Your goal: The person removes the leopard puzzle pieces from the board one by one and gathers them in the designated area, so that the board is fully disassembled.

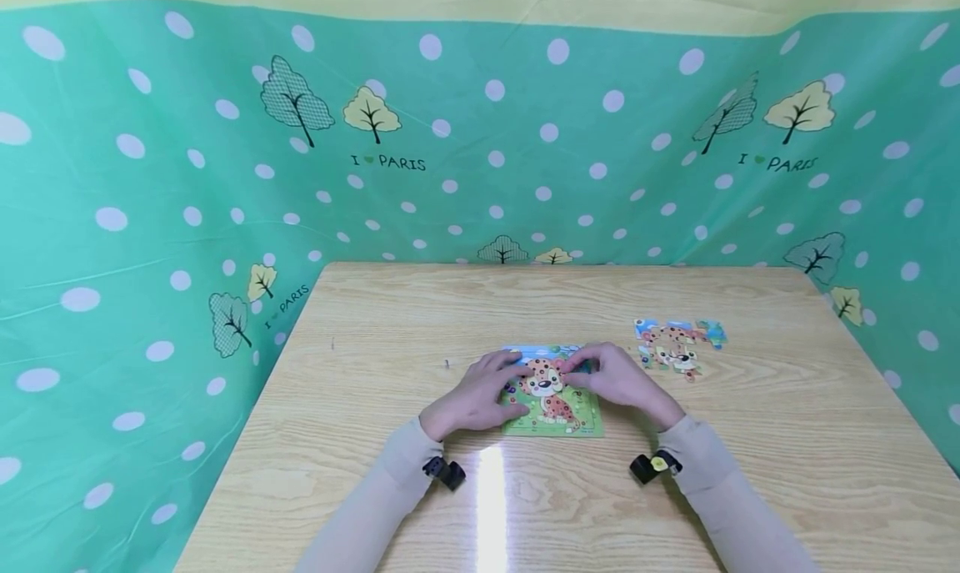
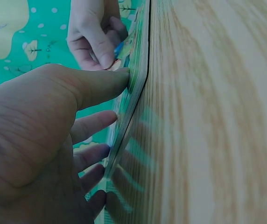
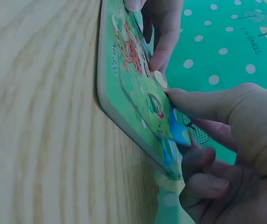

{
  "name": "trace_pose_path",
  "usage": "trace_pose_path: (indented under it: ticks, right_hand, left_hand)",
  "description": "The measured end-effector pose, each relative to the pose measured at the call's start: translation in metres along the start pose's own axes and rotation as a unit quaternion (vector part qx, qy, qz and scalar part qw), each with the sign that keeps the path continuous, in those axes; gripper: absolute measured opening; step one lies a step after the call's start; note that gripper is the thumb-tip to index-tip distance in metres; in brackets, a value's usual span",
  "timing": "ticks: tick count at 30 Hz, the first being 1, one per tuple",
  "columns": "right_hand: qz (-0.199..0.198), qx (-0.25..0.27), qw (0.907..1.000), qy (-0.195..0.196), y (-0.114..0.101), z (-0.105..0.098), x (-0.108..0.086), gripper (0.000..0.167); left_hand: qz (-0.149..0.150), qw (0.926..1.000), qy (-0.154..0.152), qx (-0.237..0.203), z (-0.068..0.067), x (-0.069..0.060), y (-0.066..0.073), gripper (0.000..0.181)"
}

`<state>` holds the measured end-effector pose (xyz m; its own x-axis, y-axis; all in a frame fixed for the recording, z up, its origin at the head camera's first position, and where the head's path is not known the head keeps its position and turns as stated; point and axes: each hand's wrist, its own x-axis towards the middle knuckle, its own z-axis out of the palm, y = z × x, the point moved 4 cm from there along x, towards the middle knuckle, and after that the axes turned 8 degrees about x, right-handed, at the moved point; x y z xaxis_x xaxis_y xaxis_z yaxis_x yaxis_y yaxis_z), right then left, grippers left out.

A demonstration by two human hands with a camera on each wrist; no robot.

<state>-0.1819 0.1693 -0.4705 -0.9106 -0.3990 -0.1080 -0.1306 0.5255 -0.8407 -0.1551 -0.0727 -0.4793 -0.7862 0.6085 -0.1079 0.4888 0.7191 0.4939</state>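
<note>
A jigsaw puzzle board with a spotted cartoon leopard on green lies on the table. My left hand rests on its left side, thumb and fingers spread over the picture. At the board's upper right, my right hand pinches a puzzle piece between thumb and fingers. Green with a rainbow, the piece has a blue end; in the right wrist view that end is raised off the board. My right fingers hide part of the piece in the head view.
Right of the board, a partly joined group of puzzle pieces shows another leopard picture. A blue-green piece sits at its right edge. A tiny dark bit lies left of the board. A green dotted cloth hangs behind the wooden table.
</note>
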Motion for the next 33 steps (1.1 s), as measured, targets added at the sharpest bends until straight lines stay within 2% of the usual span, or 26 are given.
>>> trace_pose_path:
  ticks: [5,17,22,27,33]
  right_hand:
    - [-0.016,0.031,0.9993,-0.015,0.005,-0.001,0.002,0.014]
    - [0.006,0.069,0.9976,-0.012,0.007,-0.004,0.001,0.018]
    - [0.003,0.074,0.9971,-0.015,0.007,-0.004,0.000,0.019]
    - [-0.002,0.069,0.9976,-0.013,0.008,-0.004,0.000,0.020]
    - [0.000,0.064,0.9980,-0.003,0.010,-0.003,0.000,0.019]
  left_hand:
    - [-0.006,1.0000,-0.004,0.002,0.001,0.000,-0.001,0.063]
    - [-0.006,1.0000,-0.007,-0.004,0.000,0.000,0.000,0.063]
    - [-0.009,1.0000,-0.003,0.001,0.000,0.000,0.002,0.063]
    - [-0.028,0.9982,0.018,0.050,0.004,0.003,0.010,0.066]
    - [-0.075,0.9882,0.052,0.123,0.013,0.009,0.024,0.084]
